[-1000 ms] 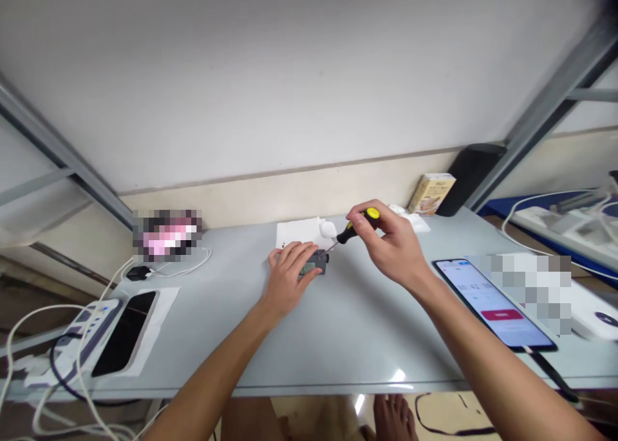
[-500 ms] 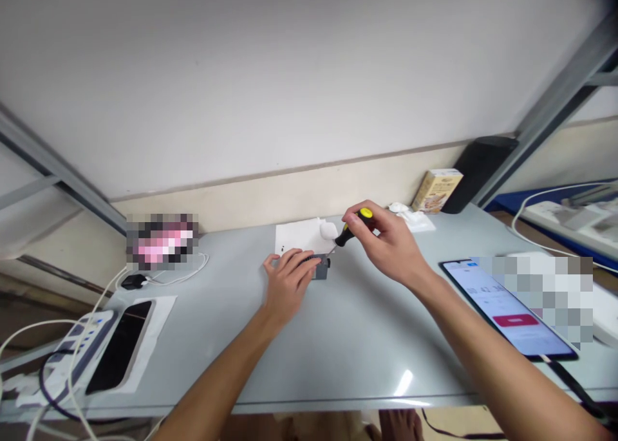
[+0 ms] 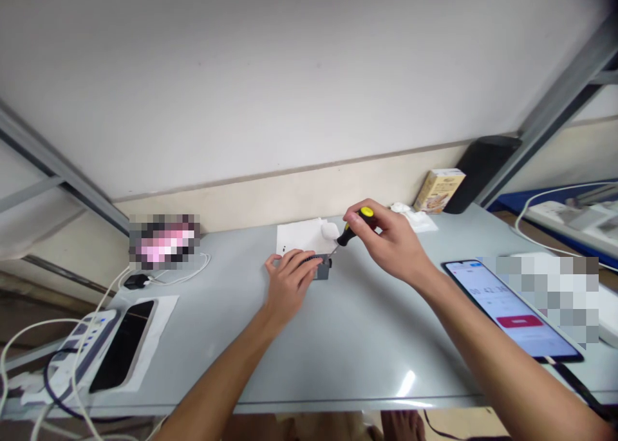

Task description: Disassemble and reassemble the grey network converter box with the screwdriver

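My right hand is closed around the yellow and black handle of a screwdriver. The screwdriver slants down to the left, its metal tip at the upper right part of a small dark grey device. Over the left part of that device lies my left hand, fingers bent and pressing it against the desk; they hide much of it. Just behind are a white paper with a few small dark specks on it and a white rounded object.
On the grey desk, a dark phone and a power strip with cables lie left. A lit phone lies right. At the back right stand a yellow box, a black cylinder and crumpled tissue.
The whole view has shifted slightly. Both hands, the screwdriver and the grey device keep nearly the same positions relative to each other.
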`<state>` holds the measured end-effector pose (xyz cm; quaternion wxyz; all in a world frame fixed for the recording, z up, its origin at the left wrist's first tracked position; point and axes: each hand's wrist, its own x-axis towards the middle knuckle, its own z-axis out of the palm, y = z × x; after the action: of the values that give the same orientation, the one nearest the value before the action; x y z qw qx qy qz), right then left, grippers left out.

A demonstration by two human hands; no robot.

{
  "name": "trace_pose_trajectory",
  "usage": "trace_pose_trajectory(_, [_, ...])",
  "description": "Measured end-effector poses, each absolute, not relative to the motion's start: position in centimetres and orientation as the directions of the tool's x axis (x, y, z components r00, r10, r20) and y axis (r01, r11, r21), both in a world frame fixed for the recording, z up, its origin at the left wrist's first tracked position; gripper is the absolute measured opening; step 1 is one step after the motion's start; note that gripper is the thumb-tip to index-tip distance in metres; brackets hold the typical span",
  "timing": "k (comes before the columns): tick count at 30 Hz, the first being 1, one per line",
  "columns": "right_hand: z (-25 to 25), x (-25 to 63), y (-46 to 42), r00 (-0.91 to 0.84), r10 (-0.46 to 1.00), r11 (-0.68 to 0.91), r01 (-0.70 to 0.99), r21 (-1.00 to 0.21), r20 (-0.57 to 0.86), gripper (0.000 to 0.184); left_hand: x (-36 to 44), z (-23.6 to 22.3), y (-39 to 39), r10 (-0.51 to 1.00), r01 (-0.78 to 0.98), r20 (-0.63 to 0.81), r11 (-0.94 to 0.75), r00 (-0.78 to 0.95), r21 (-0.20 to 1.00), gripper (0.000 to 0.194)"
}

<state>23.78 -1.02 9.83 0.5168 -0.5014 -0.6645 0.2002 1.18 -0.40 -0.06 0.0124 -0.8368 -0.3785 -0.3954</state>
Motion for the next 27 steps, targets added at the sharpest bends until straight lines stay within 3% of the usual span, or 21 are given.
trace_pose_trajectory(17, [9.9, 23.7, -0.9, 0.0, 0.885, 0.418, 0.445, -0.792, 0.466, 0.04, 0.9, -0.3, -0.2, 0.647, 0.661, 0.627, -0.702, 0.434, 0.266, 0.031])
trace_pose_trajectory(22, [11.0, 23.0, -1.4, -0.11, 0.899, 0.427, 0.439, -0.79, 0.425, 0.038, 0.6, -0.4, -0.2, 0.652, 0.668, 0.593, -0.703, 0.472, 0.242, 0.033])
trace_pose_trajectory(27, [11.0, 22.0, -2.9, -0.097, 0.913, 0.394, 0.467, -0.792, 0.397, 0.032, 0.0, -0.7, 0.0, 0.629, 0.668, 0.558, -0.725, 0.541, 0.169, 0.035])
